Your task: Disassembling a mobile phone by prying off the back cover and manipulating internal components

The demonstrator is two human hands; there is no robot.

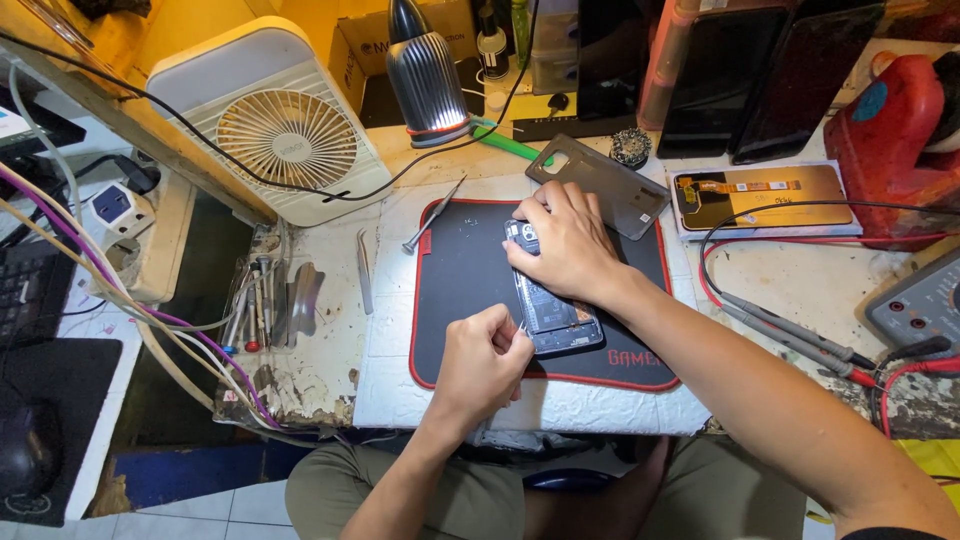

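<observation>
An opened smartphone [548, 300] lies on a black mat [465, 270], long axis slanting toward the surface's far edge; right hand [570, 245] grips its top, left hand [485, 360] pinches a small tool at its near end.

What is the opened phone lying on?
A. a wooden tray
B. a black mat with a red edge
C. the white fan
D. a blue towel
B: the opened phone rests on the black mat with a red border, held by the right hand while the left hand works at its lower edge.
</observation>
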